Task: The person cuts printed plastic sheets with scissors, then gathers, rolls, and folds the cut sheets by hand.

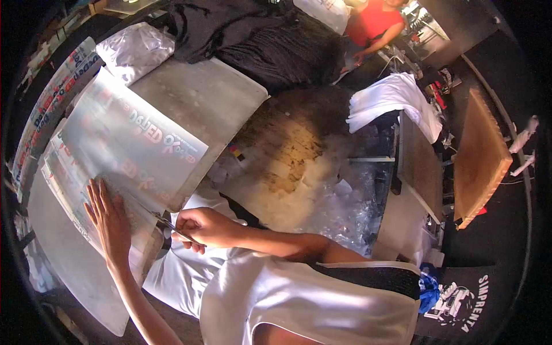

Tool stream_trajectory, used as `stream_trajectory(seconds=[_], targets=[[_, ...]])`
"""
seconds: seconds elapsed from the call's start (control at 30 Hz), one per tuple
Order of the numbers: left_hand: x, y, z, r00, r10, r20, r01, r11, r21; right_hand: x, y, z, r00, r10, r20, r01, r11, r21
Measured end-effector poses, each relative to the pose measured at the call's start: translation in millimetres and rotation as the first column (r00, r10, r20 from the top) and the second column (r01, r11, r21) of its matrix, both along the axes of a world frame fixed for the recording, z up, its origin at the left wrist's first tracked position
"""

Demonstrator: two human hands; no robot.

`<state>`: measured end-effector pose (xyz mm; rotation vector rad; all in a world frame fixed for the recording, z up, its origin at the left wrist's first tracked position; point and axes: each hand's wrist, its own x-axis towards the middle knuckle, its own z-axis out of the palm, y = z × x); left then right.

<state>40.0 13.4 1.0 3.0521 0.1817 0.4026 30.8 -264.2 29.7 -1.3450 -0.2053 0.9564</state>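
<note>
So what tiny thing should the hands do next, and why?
Probably one small snip: the right hand holds the scissors with their tips at the printed plastic, and the left hand lies flat on it, which should help keep it steady.

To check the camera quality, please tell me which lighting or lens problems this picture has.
Head view: strong fisheye distortion, dark corners; hazy glare at upper right, beside the person in red; uneven bright patches on the floor; sheen on the sheet, its print soft.
</note>
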Motion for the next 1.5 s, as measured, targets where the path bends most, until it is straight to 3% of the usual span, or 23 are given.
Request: stream_trajectory(seconds=[0.1,0.27,0.63,0.77,0.83,0.9,0.97,1.17,1.37,1.5], targets=[[2.4,-4.2,2.1,0.998,0.05,-0.049,-0.048,0.998,0.031,1.2,-1.5,-1.7,1.0,0.003,0.008,-0.003,1.0,-0.016],[-0.4,-4.5,-12.2,0.998,0.046,0.053,-0.047,0.999,0.012,1.1,-3.7,0.9,1.0,0.004,-0.017,-0.004,1.0,0.0],[1.1,-20.3,3.3,0.992,0.098,0.078,-0.103,0.993,0.059,-5.3,0.7,-9.3,0.995,-0.063,-0.071,0.07,0.992,0.102],[-0.3,-28.2,21.6,0.982,0.156,-0.102,-0.154,0.988,0.022,-6.9,-1.3,-25.0,0.999,-0.032,-0.009,0.033,0.984,0.176],[-3.7,-25.4,14.4,0.993,0.12,0.004,-0.12,0.992,-0.034,-4.9,-3.9,-19.5,0.996,-0.013,-0.094,0.022,0.994,0.103],[-3.9,-25.8,23.2,0.991,0.133,0.021,-0.131,0.99,-0.052,-1.6,-5.2,-6.7,0.998,0.01,-0.063,-0.009,1.0,0.028],[-10.8,-29.3,21.7,0.994,0.113,-0.009,-0.113,0.99,-0.089,-4.8,-5.1,-13.7,0.998,0.005,-0.068,0.001,0.995,0.097],[-3.4,-21.7,13.2,0.994,0.11,0.002,-0.109,0.991,-0.081,-10.3,-4.7,-21.9,0.993,-0.099,-0.066,0.102,0.994,0.041],[-3.7,-14.4,-8.6,0.989,0.116,0.088,-0.109,0.991,-0.083,-1.1,1.7,-1.3,0.998,-0.053,-0.012,0.052,0.992,-0.115],[-2.7,-19.6,-11.8,0.979,0.093,0.182,-0.085,0.995,-0.054,-7.1,7.1,4.8,0.995,-0.097,-0.032,0.094,0.992,-0.085]])
